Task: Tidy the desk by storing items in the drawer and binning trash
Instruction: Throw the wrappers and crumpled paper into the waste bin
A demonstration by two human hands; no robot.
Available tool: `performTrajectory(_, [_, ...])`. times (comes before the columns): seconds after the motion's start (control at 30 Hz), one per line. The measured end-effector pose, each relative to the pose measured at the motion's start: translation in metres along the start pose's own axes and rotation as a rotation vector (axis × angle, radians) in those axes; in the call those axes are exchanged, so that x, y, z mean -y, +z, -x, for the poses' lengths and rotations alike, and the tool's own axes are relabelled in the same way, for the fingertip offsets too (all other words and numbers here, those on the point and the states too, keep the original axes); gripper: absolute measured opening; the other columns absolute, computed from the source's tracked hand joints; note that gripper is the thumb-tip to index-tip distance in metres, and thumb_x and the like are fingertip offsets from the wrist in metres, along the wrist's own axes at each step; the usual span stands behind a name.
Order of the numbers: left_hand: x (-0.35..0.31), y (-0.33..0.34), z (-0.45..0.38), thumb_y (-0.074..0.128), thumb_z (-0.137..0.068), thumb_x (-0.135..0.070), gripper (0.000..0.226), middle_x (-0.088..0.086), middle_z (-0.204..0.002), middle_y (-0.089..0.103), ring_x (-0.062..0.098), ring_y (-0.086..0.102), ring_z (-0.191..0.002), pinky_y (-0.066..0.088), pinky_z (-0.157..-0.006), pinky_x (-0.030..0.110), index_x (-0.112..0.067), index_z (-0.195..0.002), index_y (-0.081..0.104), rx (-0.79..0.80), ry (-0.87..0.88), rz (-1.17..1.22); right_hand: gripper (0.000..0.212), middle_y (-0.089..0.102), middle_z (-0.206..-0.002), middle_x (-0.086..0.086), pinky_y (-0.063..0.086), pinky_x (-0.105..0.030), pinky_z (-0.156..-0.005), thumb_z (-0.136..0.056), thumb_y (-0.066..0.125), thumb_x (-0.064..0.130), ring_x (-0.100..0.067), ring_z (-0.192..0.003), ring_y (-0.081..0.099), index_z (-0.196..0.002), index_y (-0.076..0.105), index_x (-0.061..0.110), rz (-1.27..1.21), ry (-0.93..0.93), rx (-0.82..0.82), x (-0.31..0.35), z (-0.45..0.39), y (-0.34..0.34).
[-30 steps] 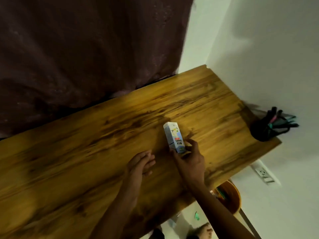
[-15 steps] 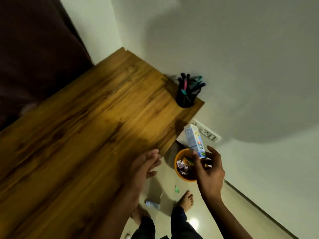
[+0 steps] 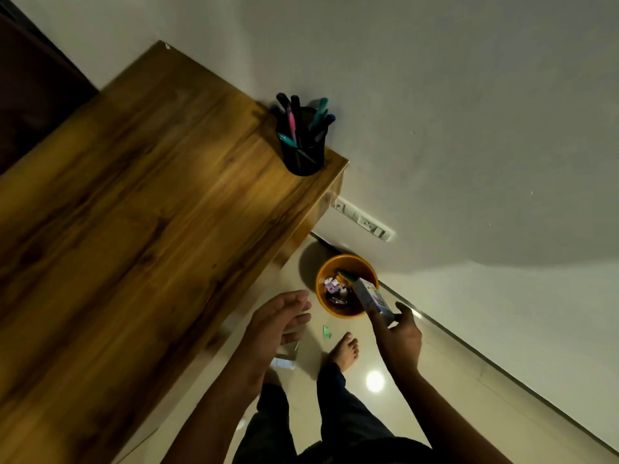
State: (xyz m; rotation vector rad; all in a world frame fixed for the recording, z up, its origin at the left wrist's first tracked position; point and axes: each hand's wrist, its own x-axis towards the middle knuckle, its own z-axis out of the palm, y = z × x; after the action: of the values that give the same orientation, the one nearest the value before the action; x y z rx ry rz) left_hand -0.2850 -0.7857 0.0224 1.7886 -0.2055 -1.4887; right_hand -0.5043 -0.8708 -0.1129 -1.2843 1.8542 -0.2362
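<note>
In the head view, low and right of centre in the frame, the right hand (image 3: pixel 398 333) pinches the milk carton (image 3: pixel 371 298) by its lower end, tilted over the rim of the orange bin (image 3: pixel 345 262) on the floor, apparently ready to drop it in as trash. The left hand (image 3: pixel 271 324) hovers off the worktop (image 3: pixel 150 202) edge, its grip spread and holding nothing.
</note>
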Motion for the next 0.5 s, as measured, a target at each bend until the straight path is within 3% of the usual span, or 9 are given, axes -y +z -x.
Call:
performTrajectory(0.1, [0.004, 0.003, -0.003, 0.057, -0.101, -0.025, 0.021, -0.002, -0.116, 0.076, 0.016, 0.071, -0.110, 0.055, -0.083, 0.028, -0.025, -0.118, 0.070, -0.035, -0.033, 0.025, 0.120, 0.042, -0.156, -0.012, 0.054, -0.052, -0.098, -0.069, 0.062, 0.088, -0.038, -0.130, 0.055, -0.160, 0.014, 0.026, 0.027, 0.060, 0.173, 0.002, -0.025, 0.008])
performTrajectory(0.17, [0.007, 0.004, -0.006, 0.057, -0.101, -0.027, 0.021, -0.002, -0.114, 0.077, 0.016, 0.072, -0.109, 0.055, -0.080, 0.027, -0.025, -0.118, 0.069, -0.054, -0.059, 0.029, 0.117, 0.020, -0.167, -0.009, 0.044, -0.059, -0.109, -0.072, 0.054, 0.091, -0.040, -0.142, 0.041, -0.160, 0.006, 0.031, 0.011, 0.078, 0.229, 0.002, -0.039, 0.010])
performTrajectory(0.23, [0.010, 0.006, -0.007, 0.056, -0.102, -0.026, 0.022, -0.002, -0.113, 0.077, 0.016, 0.072, -0.108, 0.054, -0.077, 0.027, -0.024, -0.119, 0.069, -0.064, -0.079, 0.041, 0.107, 0.017, -0.168, -0.011, 0.033, -0.055, -0.117, -0.083, 0.049, 0.083, -0.037, -0.149, 0.030, -0.162, 0.010, 0.021, 0.000, 0.051, 0.223, 0.003, -0.045, 0.006])
performTrajectory(0.37, [0.014, 0.013, -0.006, 0.054, -0.103, -0.025, 0.024, -0.001, -0.115, 0.077, 0.016, 0.072, -0.109, 0.054, -0.079, 0.028, -0.023, -0.122, 0.069, -0.065, -0.081, 0.058, 0.091, 0.038, -0.159, -0.013, 0.040, -0.046, -0.108, -0.089, 0.046, 0.077, -0.031, -0.138, 0.046, -0.154, 0.034, 0.014, 0.006, 0.013, 0.181, 0.001, -0.047, -0.009])
performTrajectory(0.43, [0.015, 0.017, -0.006, 0.054, -0.102, -0.026, 0.025, -0.002, -0.115, 0.077, 0.017, 0.072, -0.111, 0.054, -0.080, 0.029, -0.023, -0.122, 0.068, -0.064, -0.076, 0.059, 0.082, 0.048, -0.151, -0.010, 0.046, -0.036, -0.092, -0.091, 0.047, 0.074, -0.020, -0.111, 0.061, -0.145, 0.047, 0.014, 0.040, -0.025, 0.182, -0.002, -0.046, -0.017])
performTrajectory(0.5, [0.015, 0.020, -0.005, 0.055, -0.102, -0.027, 0.023, -0.003, -0.114, 0.077, 0.016, 0.072, -0.110, 0.055, -0.084, 0.031, -0.025, -0.120, 0.069, -0.063, -0.071, 0.059, 0.074, 0.054, -0.145, -0.006, 0.045, -0.029, -0.077, -0.091, 0.049, 0.073, -0.010, -0.092, 0.061, -0.137, 0.056, 0.016, 0.056, -0.072, 0.191, -0.006, -0.043, -0.024])
